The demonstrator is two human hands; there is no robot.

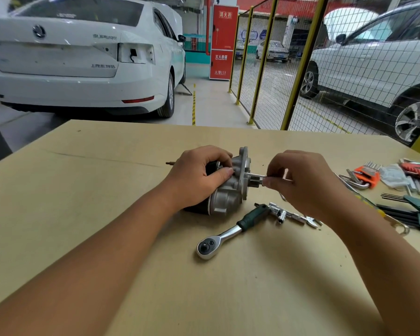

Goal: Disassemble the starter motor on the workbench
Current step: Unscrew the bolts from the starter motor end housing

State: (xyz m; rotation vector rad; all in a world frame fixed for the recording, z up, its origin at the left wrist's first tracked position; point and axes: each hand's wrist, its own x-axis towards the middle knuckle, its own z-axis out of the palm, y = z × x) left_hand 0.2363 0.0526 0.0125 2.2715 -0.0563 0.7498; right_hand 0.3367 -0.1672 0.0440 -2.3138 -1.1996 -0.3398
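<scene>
We hold the starter motor (224, 190) on its side near the middle of the frame, resting on the surface (83, 190), because in this position it cannot roll and its flange face is open toward the right side of the frame. Our left hand (199, 175) is the clamp here: its grip is closed around the motor body, fingers curled over the top and the thumb pressing on the grey housing, so the motor does not turn while the other hand works. Our right hand (301, 180) has its grip pinched on a thin metal tool or long bolt (260, 176) that goes into the flange. Which of the two it is, we cannot tell, since the fingers cover its far end.

The long axis of the motor lies almost horizontal in the picture, a little tilted. The black cylindrical end points to the left of the frame, where a small stud (170, 163) sticks out past the left hand, and the aluminium nose with the flange points to the right.

The ratchet wrench (230, 232) lies just below the motor, and the T-shaped socket tool (280, 213) beside it, both near so that we can take them quickly. The hex key sets (364, 175) wait at the right edge of the frame
</scene>
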